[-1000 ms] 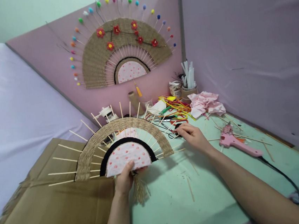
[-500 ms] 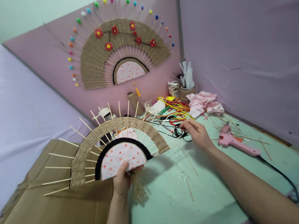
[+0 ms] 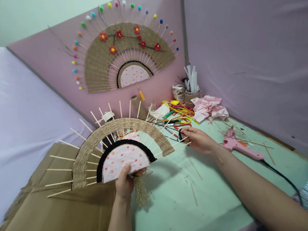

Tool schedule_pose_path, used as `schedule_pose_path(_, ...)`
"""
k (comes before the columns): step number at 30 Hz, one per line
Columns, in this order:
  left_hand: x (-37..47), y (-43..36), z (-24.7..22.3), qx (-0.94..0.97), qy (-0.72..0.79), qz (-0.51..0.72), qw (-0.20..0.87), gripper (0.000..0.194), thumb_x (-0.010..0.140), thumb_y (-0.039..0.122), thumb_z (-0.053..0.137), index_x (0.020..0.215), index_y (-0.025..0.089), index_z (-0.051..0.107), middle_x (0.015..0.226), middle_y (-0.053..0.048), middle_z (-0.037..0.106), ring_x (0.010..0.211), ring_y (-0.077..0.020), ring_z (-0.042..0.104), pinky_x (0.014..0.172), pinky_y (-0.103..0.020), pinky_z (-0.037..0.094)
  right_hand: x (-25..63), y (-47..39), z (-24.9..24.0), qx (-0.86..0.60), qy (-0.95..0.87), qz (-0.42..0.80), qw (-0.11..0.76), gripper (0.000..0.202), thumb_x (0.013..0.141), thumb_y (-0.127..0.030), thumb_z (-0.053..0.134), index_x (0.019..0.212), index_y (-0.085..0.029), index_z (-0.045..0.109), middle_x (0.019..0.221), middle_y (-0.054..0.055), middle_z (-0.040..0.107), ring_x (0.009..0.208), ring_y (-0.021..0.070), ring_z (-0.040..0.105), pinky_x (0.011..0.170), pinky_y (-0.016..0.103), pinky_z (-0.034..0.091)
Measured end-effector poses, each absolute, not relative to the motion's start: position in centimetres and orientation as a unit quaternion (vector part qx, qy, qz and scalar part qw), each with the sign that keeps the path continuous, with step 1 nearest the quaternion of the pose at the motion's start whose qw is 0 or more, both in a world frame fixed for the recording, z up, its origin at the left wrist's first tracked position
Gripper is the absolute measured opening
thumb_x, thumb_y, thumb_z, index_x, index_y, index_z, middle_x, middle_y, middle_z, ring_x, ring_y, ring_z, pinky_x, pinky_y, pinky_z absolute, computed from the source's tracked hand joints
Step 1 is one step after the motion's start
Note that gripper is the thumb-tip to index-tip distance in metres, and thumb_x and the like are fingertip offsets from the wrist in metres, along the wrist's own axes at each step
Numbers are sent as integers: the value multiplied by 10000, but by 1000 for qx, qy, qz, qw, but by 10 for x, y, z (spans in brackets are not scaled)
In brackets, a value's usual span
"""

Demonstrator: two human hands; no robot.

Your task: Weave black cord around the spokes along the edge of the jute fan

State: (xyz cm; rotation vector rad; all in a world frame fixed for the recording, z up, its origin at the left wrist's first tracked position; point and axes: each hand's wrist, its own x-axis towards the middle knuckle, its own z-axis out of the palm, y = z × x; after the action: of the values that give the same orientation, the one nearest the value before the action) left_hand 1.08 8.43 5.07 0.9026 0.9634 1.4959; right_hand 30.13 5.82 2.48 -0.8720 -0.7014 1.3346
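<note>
My left hand (image 3: 124, 183) grips the bottom edge of a half-round woven fan (image 3: 85, 154), thumb over its pink dotted centre (image 3: 125, 156). A black band (image 3: 103, 155) curves round that centre, and thin wooden sticks radiate through a tan woven arc. A frayed twine tassel (image 3: 142, 193) hangs beside the hand. At the fan's right end, my right hand (image 3: 198, 138) is closed on a bundle of black cord (image 3: 180, 135). A strand of the cord runs from there to the outer edge of the arc. The fingers partly hide the bundle.
A pink glue gun (image 3: 241, 147) lies to the right with its black cable. Behind are coloured strips (image 3: 182, 109), crumpled pink cloth (image 3: 210, 107) and a jar of white sticks (image 3: 192, 93). Cardboard (image 3: 57, 219) lies left. A finished-looking fan (image 3: 95, 68) hangs on the pink panel.
My right hand has moved left with the black cord, closer to the fan's right-hand sticks. The fan has shifted slightly up in view, still in my left hand.
</note>
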Motion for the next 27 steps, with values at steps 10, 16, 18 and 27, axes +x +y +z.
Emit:
schedule_pose_path(10,67,116,81,429,369,515,644,288,616,348,674,746,93,646,560,-93,665,464,-209,630,426,-276,517,293,57,30,-382,-316,553,670,302,557,-367,782,719,-182,607,601,-33,480,520,74,345,481,225,214)
schedule_pose_path(16,89,147,91,462,332,458,683,274,651,332,649,727,68,665,558,-131,669,445,-200,624,417,-253,508,296,60,28,-395,-317,507,697,320,573,-412,763,755,-187,628,605,-25,474,512,77,327,464,229,218)
schedule_pose_path(18,89,155,95,472,325,462,677,271,650,331,648,720,70,670,560,-131,669,449,-199,624,414,-252,507,297,61,27,-394,-325,505,696,313,598,-419,747,757,-171,643,575,-34,436,495,70,296,459,231,205)
schedule_pose_path(27,61,173,101,475,355,455,664,249,667,338,616,668,95,668,520,-119,656,415,-178,600,385,-235,487,290,57,29,-414,-320,515,679,295,595,-371,762,810,-183,688,651,-7,545,552,81,386,503,226,263)
